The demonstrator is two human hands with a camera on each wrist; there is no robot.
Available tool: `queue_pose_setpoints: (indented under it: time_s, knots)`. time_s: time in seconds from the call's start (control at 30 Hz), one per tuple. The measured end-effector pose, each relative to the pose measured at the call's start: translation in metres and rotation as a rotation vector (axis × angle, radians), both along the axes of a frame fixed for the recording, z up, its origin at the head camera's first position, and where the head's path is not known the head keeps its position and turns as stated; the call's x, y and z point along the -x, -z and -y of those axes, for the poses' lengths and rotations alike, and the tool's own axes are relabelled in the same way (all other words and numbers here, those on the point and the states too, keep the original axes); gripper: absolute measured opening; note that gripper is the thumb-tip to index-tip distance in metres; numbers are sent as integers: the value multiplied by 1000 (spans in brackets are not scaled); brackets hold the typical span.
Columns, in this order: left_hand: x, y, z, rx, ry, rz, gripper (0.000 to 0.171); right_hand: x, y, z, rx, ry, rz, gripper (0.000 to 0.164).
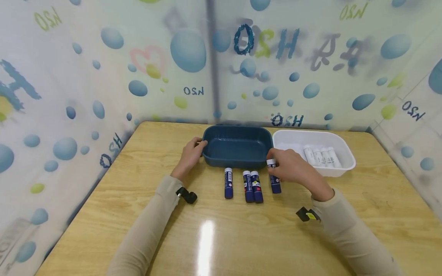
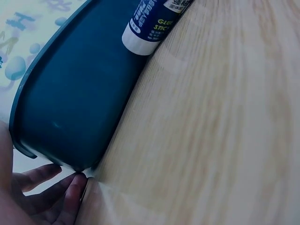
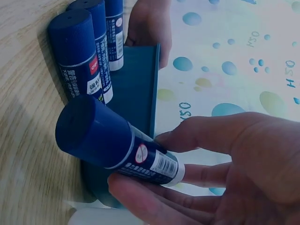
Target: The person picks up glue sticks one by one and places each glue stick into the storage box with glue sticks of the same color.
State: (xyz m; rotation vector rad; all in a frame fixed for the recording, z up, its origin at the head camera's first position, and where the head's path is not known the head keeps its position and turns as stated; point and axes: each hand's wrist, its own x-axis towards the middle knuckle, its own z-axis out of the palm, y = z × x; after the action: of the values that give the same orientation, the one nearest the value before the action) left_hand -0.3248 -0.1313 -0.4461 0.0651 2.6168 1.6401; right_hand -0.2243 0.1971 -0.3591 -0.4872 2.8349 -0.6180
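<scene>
I am stretching my left arm [image 1: 148, 224] and right arm [image 1: 350, 230] forward, angling them inward, my left hand [image 1: 190, 155] gripping and my right hand [image 1: 291, 165] pinching.

On the glue stick [image 2: 152, 23] in the left wrist view, yellow letters read GLUE STICK, beside white Chinese characters too blurred to make out. In the right wrist view, the tilted stick [image 3: 117, 145] bears a barcode and a round red sign with a slash; the upper stick [image 3: 75, 51] shows 警告 and a red patch that appears to read deli. H2O repeats across the wall covering [image 1: 228, 80], its large central lettering upside down in the head view
</scene>
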Motion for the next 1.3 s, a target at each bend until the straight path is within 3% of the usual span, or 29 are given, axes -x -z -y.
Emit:
queue_pose_setpoints:
  time_s: [0.37,1.0,1.3]
  knots:
    - [0,0,6,-2,5,-14,47,4,-6,1,-3,7,11,35]
    - [-1,3,1,-3,-9,2,49,-1,-8,-4,116,27,-190,36]
    - [-1,3,2,0,-4,-11,49,-3,-14,-2,134,9,-242,32]
